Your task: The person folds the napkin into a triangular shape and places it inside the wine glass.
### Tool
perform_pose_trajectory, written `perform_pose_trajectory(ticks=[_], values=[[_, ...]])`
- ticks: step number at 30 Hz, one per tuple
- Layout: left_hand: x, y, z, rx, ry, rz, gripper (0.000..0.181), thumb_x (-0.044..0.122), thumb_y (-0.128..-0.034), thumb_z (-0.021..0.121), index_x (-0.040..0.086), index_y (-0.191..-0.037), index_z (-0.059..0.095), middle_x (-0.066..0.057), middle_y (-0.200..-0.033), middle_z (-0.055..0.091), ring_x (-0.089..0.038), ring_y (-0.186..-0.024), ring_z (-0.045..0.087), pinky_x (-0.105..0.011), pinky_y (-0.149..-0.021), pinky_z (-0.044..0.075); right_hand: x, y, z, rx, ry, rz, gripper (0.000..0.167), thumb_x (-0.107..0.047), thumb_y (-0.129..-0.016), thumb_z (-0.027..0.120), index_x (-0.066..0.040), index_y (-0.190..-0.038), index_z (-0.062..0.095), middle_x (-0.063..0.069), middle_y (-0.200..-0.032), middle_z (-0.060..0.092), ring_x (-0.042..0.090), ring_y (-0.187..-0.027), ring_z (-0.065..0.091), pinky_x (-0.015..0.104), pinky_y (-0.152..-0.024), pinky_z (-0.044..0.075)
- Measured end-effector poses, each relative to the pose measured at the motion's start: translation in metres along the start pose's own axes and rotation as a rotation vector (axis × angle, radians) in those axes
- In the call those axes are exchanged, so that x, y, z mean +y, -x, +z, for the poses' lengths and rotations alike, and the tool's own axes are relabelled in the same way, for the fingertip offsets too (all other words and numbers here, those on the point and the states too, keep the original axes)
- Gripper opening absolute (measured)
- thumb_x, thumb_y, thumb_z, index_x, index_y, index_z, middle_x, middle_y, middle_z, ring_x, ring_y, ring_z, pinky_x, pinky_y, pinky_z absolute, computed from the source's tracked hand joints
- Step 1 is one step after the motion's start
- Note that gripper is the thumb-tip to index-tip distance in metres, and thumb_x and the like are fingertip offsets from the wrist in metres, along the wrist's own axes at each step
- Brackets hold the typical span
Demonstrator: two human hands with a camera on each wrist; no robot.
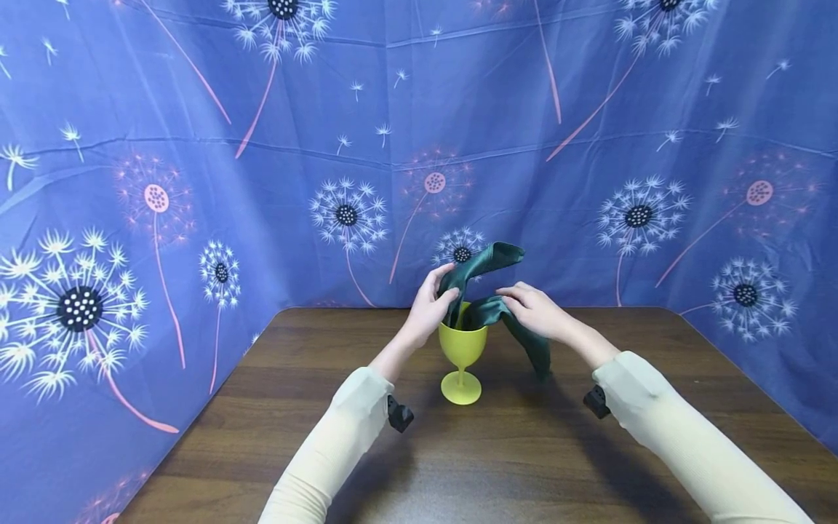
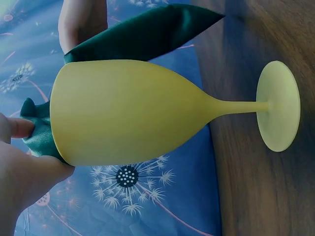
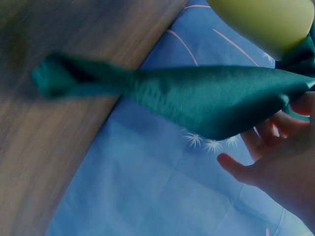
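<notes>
A yellow goblet [image 1: 463, 346] stands upright on the table, and a dark green satin cloth [image 1: 491, 311] comes out of its mouth. One end of the cloth rises and bends to the right; the other droops over the right side toward the tabletop. At the left rim, my left hand [image 1: 432, 306] pinches the upright part, its thumb at the goblet's edge in the left wrist view. My right hand [image 1: 537, 311] holds the drooping part just right of the rim. In the right wrist view one finger [image 3: 236, 169] stands away from the cloth [image 3: 206, 96].
The brown wood-grain table [image 1: 294, 437] reaches back to a blue dandelion-print curtain [image 1: 288, 189], which hangs behind it and along the sides. Both forearms wear pale sleeves with a small black camera [image 1: 399, 413] at each wrist.
</notes>
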State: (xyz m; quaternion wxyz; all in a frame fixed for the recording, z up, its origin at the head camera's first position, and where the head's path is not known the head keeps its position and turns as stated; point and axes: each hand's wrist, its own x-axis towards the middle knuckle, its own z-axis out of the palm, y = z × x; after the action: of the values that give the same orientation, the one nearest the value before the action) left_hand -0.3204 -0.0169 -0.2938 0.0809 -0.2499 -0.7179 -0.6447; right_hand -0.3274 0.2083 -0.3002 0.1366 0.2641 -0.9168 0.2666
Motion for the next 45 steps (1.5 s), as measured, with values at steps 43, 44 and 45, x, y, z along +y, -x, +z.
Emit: perform_pose_trajectory(ticks=[43, 44, 45], values=[[-0.015, -0.009, -0.010, 0.123, 0.155, -0.089, 0.055, 0.002, -0.0928, 0.045, 0.008, -0.146, 0.031, -0.020, -0.131, 0.052, -0.019, -0.106, 0.057, -0.026, -0.085, 0.049, -0.011, -0.012, -0.021, 0.094, 0.169, -0.300, 0.006, -0.014, -0.085, 0.069, -0.016, -0.089, 0.072, -0.006, -0.078, 0.059, 0.006, -0.064, 0.048, 0.026, -0.058, 0.042], [-0.015, -0.009, -0.011, 0.125, 0.157, -0.092, 0.055, 0.002, -0.0930, 0.045, 0.009, -0.146, 0.031, -0.020, -0.131, 0.052, -0.019, -0.106, 0.057, -0.026, -0.084, 0.048, -0.012, -0.012, -0.021, 0.095, 0.186, -0.308, 0.006, -0.013, -0.085, 0.068, -0.016, -0.089, 0.071, -0.006, -0.079, 0.059, 0.006, -0.064, 0.048, 0.026, -0.058, 0.042], [-0.015, -0.009, -0.011, 0.128, 0.161, -0.093, 0.055, 0.002, -0.0931, 0.045, 0.010, -0.146, 0.032, -0.020, -0.131, 0.052, -0.019, -0.106, 0.057, -0.026, -0.084, 0.049, -0.013, -0.012, -0.020, 0.099, 0.207, -0.325, 0.006, -0.011, -0.086, 0.067, -0.014, -0.089, 0.071, -0.004, -0.078, 0.058, 0.007, -0.064, 0.047, 0.027, -0.058, 0.041]])
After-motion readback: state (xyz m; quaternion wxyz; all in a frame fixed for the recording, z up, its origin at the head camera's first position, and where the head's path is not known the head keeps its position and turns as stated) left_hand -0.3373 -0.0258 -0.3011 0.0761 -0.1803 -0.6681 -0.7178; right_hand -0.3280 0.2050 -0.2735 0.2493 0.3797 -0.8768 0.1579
